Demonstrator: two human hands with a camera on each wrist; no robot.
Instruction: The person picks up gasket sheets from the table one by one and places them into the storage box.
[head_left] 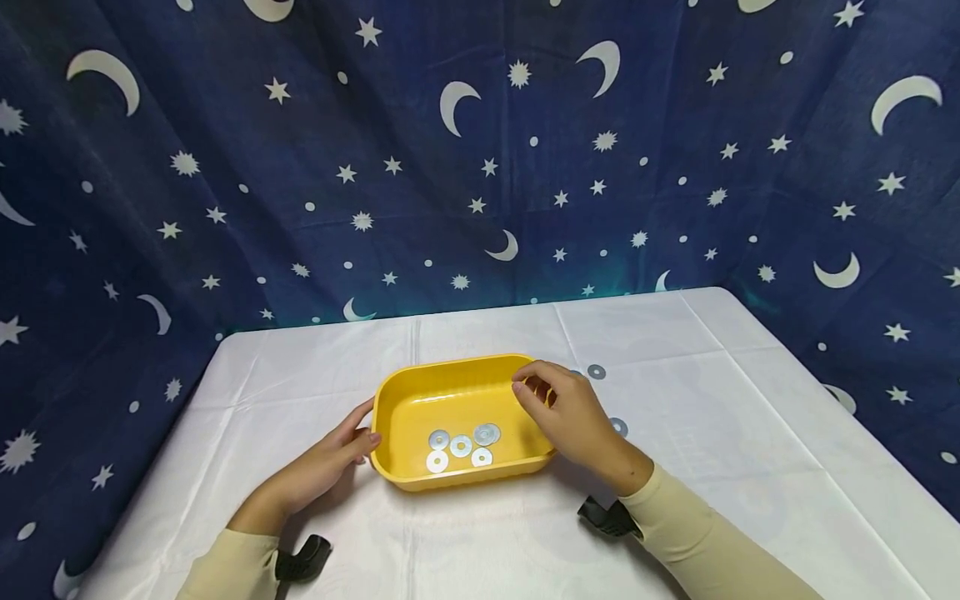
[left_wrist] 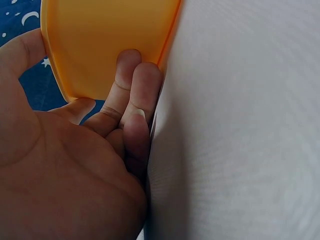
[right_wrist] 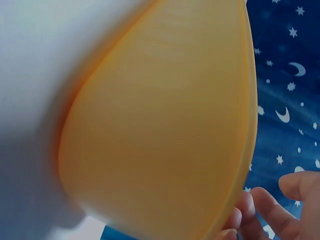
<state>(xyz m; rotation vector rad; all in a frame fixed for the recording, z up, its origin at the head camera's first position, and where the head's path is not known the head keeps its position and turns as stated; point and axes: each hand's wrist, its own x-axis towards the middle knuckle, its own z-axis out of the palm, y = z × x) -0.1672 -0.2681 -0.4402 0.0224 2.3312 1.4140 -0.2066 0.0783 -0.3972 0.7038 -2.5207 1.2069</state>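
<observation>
A yellow rectangular plastic tray [head_left: 442,479] sits on the white-covered table. Several flat metal washers [head_left: 461,447] lie on its floor, towards the front. At the tray's left end my left hand [head_left: 318,467] holds it, the thumb over the rim and fingers [left_wrist: 146,85] against the outer wall. Over the right end hovers my right hand [head_left: 573,417], its fingers loosely bent. Thumb and forefinger stand apart in the right wrist view, and no object shows between them. Beyond that hand, more washers [head_left: 596,372] lie on the cloth, one partly hidden behind it.
A white cloth [head_left: 750,467] with fold creases covers the table. Dark blue fabric [head_left: 480,167] with moons and stars hangs behind and at both sides. Black straps [head_left: 303,558] are worn on both wrists, over beige sleeves [head_left: 705,533].
</observation>
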